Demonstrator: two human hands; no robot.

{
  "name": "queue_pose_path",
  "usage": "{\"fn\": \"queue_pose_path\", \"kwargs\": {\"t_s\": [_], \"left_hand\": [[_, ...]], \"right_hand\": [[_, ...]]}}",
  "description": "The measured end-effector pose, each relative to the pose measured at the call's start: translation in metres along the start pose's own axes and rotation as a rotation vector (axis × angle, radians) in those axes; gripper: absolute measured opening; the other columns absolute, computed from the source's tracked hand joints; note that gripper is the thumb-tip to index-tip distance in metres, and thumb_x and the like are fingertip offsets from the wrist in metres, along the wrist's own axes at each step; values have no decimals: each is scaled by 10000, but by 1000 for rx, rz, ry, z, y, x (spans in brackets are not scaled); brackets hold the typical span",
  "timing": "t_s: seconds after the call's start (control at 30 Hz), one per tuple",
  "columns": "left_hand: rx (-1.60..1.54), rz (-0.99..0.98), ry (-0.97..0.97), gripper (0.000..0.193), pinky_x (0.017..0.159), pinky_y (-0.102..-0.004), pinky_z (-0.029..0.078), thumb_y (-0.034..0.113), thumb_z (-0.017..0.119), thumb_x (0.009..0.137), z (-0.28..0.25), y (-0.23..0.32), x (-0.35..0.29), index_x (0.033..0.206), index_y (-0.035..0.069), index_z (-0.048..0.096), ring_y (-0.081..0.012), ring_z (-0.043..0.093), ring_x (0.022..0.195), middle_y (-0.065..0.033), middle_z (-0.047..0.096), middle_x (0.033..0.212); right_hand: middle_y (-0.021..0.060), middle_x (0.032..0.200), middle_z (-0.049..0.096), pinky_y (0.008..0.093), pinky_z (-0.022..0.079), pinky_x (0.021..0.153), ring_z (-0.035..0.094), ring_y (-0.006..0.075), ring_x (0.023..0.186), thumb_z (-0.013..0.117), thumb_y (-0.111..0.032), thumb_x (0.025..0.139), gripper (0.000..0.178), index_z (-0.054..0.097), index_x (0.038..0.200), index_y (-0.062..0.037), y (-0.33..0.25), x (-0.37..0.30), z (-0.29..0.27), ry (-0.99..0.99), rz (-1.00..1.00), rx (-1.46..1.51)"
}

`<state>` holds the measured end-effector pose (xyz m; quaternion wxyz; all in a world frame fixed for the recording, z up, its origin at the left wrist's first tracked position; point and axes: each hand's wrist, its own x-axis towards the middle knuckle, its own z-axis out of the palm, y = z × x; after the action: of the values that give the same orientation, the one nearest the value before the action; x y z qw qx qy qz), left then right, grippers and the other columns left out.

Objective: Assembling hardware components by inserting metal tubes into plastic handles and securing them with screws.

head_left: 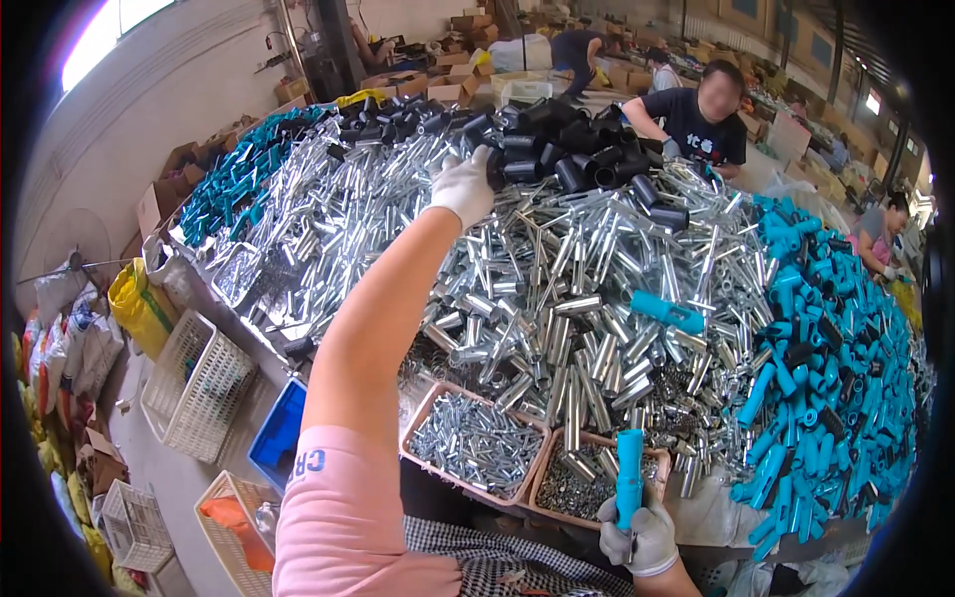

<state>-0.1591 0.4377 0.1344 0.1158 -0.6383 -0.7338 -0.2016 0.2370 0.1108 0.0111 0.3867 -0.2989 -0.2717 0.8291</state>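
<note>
My left hand (465,189), in a white glove, reaches far across the heap to the black plastic sleeves (557,149). Its thumb and fingers are apart, and the fingertips touch or nearly touch a sleeve at the pile's edge. Close to my body, my right hand (642,537), also gloved, is closed round a teal tube-shaped handle (629,468) held upright. A thin metal piece shows below the handle, between the fingers. Shiny metal tubes (597,363) and rods cover the table between my hands. Another teal tube (667,311) lies on them.
Before me stand a tray of small metal pins (473,443) and a tray of small hardware (577,493). Teal handles (816,368) are heaped at right, more teal parts (249,169) at far left. Plastic crates (199,388) stand left. A co-worker (696,119) leans over the far side.
</note>
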Motion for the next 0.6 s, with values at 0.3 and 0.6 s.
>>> {"fn": "queue_pose_path", "kwargs": {"t_s": [0.3, 0.6], "left_hand": [[-10, 115, 207, 637, 991, -434, 420, 193, 753, 670, 2, -20, 10, 1257, 49, 553, -369, 555, 1108, -174, 654, 1119], [-432, 410, 99, 746, 902, -474, 499, 163, 734, 690, -78, 19, -152, 1369, 39, 451, -399, 601, 1022, -208, 580, 1118]], "right_hand": [[142, 864, 646, 291, 294, 350, 373, 147, 404, 772, -400, 809, 633, 476, 1242, -45, 5, 5, 0, -20, -24, 77], [168, 995, 687, 249, 263, 357, 352, 106, 420, 710, -327, 883, 489, 534, 1234, -36, 30, -27, 2, -279, 97, 238]]}}
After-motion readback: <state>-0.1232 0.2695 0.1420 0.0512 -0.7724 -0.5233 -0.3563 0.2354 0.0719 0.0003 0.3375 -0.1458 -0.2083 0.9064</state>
